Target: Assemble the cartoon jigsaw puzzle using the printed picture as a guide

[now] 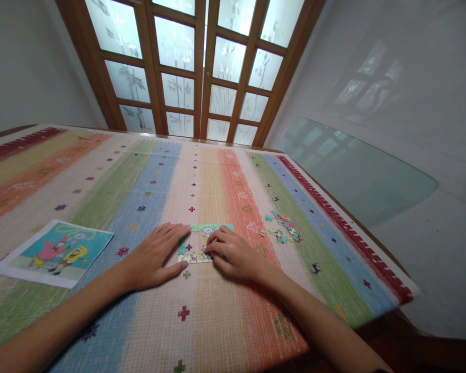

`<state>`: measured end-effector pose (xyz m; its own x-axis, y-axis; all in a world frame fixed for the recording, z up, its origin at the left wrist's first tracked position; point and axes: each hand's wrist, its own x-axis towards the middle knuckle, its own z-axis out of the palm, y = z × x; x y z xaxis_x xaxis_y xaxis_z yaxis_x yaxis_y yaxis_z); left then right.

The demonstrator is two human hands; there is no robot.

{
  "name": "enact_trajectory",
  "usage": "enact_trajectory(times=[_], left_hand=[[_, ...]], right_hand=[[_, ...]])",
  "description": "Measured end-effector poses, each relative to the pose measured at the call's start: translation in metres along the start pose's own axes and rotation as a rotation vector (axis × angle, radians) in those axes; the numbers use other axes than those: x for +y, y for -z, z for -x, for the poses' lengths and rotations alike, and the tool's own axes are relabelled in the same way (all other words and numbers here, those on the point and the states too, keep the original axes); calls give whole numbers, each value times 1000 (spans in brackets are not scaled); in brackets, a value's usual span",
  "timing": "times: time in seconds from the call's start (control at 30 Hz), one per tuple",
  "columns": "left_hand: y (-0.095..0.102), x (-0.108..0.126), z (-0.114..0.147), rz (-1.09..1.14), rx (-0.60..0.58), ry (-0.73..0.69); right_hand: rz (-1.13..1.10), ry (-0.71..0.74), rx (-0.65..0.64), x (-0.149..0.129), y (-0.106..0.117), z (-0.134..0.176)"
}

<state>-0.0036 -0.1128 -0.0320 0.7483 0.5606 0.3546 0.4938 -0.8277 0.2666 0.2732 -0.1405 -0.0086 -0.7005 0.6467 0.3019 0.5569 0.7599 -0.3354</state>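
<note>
A partly joined jigsaw puzzle (207, 229) lies on the striped tablecloth, with border pieces along its edges and cloth showing through the middle. My left hand (155, 255) rests flat at its left side, thumb and fingers apart, fingertips touching the edge. At the lower right part of the puzzle, my right hand (231, 252) has its thumb and fingers pinched together over a small puzzle piece, mostly hidden by the fingers. That hand covers the puzzle's right edge.
Loose puzzle pieces (281, 228) lie in a scattered heap to the right. A printed cartoon picture (58, 254) on white paper is at the left. Striped cloth (159, 331) covers the table. Beyond the far edge stand wooden doors (198, 77) with frosted panes; a white wall (411, 77) is at right.
</note>
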Motion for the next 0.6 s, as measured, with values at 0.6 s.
enact_trajectory(times=[0.6], left_hand=[[1,2,-1,-10,7,7]], right_hand=[[93,111,-14,0,3,2]])
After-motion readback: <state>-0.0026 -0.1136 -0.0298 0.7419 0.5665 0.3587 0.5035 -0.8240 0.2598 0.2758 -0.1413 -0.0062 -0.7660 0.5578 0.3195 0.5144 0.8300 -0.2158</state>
